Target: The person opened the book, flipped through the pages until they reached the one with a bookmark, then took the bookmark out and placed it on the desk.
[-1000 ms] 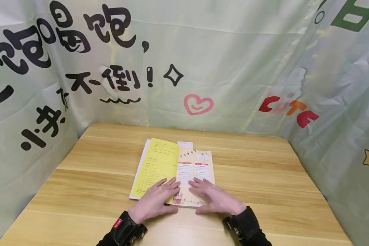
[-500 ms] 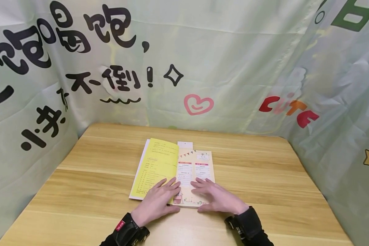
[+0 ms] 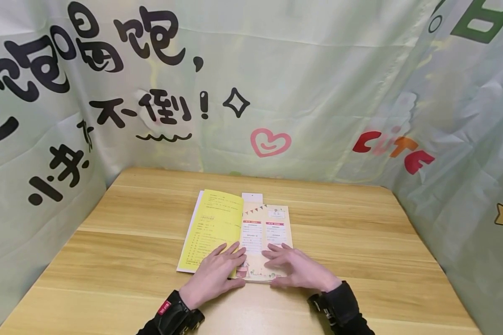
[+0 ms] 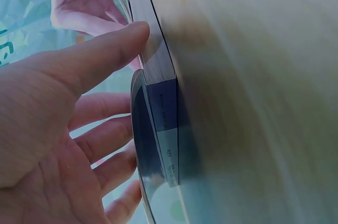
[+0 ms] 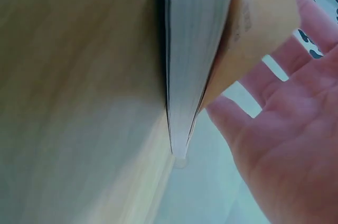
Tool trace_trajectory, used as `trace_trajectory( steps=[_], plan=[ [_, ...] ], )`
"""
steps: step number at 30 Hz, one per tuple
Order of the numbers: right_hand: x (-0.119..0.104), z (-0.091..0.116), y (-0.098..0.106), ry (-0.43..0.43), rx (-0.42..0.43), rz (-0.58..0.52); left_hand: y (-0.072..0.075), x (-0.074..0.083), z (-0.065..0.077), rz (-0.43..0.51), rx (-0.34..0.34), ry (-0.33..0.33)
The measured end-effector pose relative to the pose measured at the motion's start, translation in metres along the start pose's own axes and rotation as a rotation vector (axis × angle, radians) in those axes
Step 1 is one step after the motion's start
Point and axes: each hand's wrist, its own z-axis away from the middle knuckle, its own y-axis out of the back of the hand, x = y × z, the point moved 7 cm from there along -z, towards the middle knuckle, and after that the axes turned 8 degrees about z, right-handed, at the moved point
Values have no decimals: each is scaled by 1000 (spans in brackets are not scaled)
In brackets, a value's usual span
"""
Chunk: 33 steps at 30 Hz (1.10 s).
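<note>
An open book has a yellow left page [image 3: 211, 228] and a cream, printed right page [image 3: 282, 214]. My left hand [image 3: 214, 274] lies over the lower inner part of the yellow page, fingers extended towards the fold. In the left wrist view its thumb [image 4: 121, 47] touches the book's bottom edge [image 4: 153, 44]. Fingers spread, my right hand [image 3: 299, 270] is over the lower right page, its thumb near the bottom edge. The right wrist view shows a lifted page corner [image 5: 269, 23] curving up from the page block [image 5: 198, 39] towards the right hand.
The book lies on a wooden table [image 3: 360, 228]. A white tab [image 3: 252, 197] sticks out past the book's top edge. A printed fabric backdrop [image 3: 318, 83] surrounds the table's back and sides. Black bands [image 3: 337, 304] with small devices are on both wrists.
My right hand has shifted slightly right across the page. The left hand has moved a little right as well, staying by the fold. The yellow page's top edge sits slightly lower.
</note>
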Motion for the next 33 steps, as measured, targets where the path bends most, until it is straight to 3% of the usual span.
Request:
trace_trajectory(
  steps=[5,18,22,27,33],
  plan=[
    [2,0,2,-11,25,-26,-1,0,0,1,4,1],
    [-3,-1,13,75,184,15,1,0,0,24,31,-9],
    [-7,-1,19,137,273,29,1,0,0,32,26,1],
    [-13,1,30,193,443,71,1,0,0,33,25,2],
    [-14,3,38,222,594,120,2,1,0,25,34,-2]
  ],
)
